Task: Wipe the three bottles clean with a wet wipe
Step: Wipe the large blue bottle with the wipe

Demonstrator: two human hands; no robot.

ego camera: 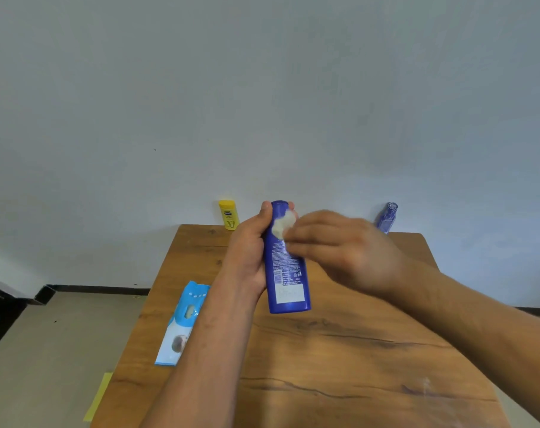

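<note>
My left hand grips a tall dark blue bottle above the wooden table, its printed back label facing me. My right hand pinches a crumpled white wet wipe against the bottle's upper part, just below the cap end. A small yellow bottle stands at the table's far left edge. A blue-violet bottle stands at the far right edge, partly hidden behind my right hand.
A light blue wet wipe pack lies flat on the table's left side, partly under my left forearm. A yellow sheet sticks out past the table's near left edge. A pale wall rises right behind the table.
</note>
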